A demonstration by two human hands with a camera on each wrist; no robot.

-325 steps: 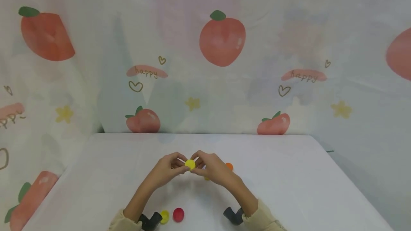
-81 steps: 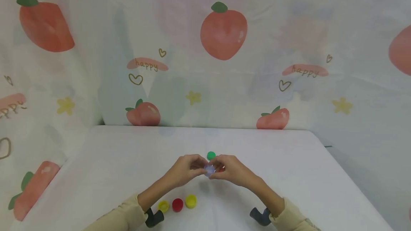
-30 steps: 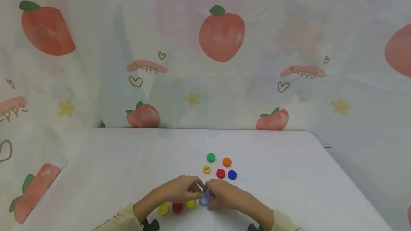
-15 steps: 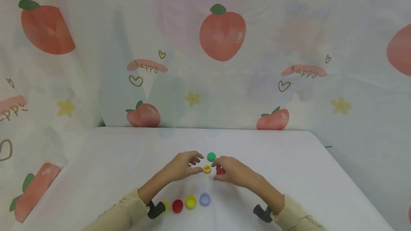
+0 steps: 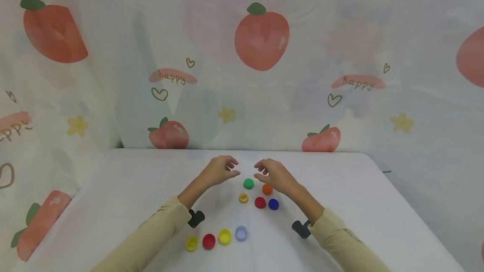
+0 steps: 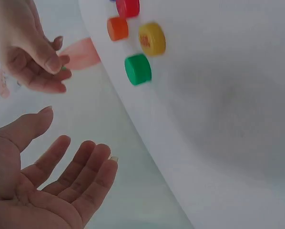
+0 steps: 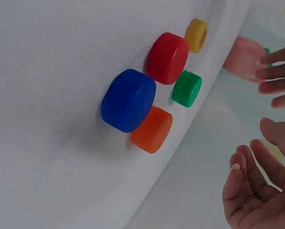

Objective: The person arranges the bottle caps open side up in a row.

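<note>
Both hands hover over the far part of the table, holding nothing. My left hand [image 5: 218,170] is loosely spread, its fingertips up and left of a green bottle cap [image 5: 248,184]. Across from it, my right hand [image 5: 277,175] hangs with relaxed fingers just above an orange cap [image 5: 267,189], overlapping its edge in the head view. Below these lie a yellow cap [image 5: 243,198] with small print, a red cap [image 5: 260,202] and a blue cap [image 7: 128,101]. In the right wrist view, the fingers [image 7: 235,183] bend softly with a gap to the thumb.
Nearer the front, a row of caps runs left to right: yellow [image 5: 191,244], red [image 5: 209,241], yellow [image 5: 224,237] and a pale blue cap [image 5: 241,233] with its hollow side up. The white table [image 5: 340,205] ends at a patterned curtain [image 5: 211,53] behind.
The pale blue cap, between both hands a second ago, now stands at the right end of the front row. Both hands have let go and moved up, away toward the table's back.
</note>
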